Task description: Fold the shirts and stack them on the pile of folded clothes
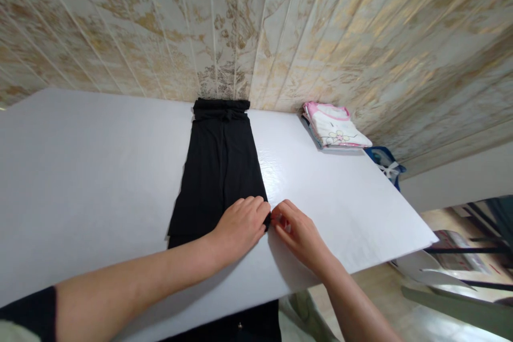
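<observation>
A long black garment (222,165) lies lengthwise on the white table (100,171), with a gathered, folded band at its far end by the wall. It widens toward me, and its near left part shows a second layer underneath. My left hand (245,224) reaches across the near right corner, its fingers curled down around the cloth. Just to the right, my right hand (294,230) pinches the same corner between thumb and fingertips. A small dark bit of fabric shows between the two hands. The left hand hides part of the near hem.
A stack of folded clothes (334,127), a white and pink one on top, sits at the far right of the table. Beyond the right edge is a blue item (387,165) with a white tie. A patterned curtain-like wall (236,26) borders the far edge.
</observation>
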`<state>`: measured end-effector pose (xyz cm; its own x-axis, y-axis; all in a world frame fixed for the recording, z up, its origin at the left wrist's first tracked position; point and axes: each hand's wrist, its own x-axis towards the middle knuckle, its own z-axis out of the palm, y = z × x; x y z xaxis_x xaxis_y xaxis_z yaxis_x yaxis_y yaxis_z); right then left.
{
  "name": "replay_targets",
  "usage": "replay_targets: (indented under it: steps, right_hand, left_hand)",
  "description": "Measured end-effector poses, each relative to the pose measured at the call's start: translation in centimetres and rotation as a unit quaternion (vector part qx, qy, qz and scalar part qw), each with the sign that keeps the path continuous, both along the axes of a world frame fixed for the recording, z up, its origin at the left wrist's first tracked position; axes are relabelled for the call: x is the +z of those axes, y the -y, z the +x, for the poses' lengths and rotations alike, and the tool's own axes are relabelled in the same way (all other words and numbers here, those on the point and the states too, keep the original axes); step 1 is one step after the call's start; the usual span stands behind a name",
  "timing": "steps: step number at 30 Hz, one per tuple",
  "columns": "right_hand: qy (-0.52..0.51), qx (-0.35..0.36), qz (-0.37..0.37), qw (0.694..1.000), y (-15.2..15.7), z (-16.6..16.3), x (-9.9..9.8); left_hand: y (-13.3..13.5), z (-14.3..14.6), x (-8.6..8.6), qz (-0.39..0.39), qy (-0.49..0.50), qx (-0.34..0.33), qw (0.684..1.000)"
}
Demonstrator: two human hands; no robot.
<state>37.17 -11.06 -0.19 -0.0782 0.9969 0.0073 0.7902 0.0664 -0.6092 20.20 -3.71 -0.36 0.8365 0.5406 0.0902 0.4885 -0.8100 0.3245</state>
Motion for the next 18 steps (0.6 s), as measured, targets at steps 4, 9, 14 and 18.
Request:
replay_targets:
  steps: [4, 9, 14, 18]
  right_hand:
    - [-0.022, 0.005, -0.027, 0.999, -0.5, 0.7, 0.2]
    - [0.008, 0.039, -0.014, 0.999, -3.5, 1.8, 1.9]
    - [0.111, 0.119, 0.04, 0.986, -7.6, -0.2, 2.6]
    - [0.218, 0.15, 0.046, 0.963, -11.2, -2.1, 1.4]
  left_hand:
    - [-0.3, -0.2, -0.1, -0.056, 0.021, 0.026, 0.998]
    - [-2.6, -1.7, 2.2, -0.093, 0.071, 0.023, 0.993]
    - [-8.4, -5.2, 1.9, 0.026, -0.001, 0.193, 0.981]
    - [-11.1, -7.1, -0.2, 0.058, -0.058, 0.22, 0.972]
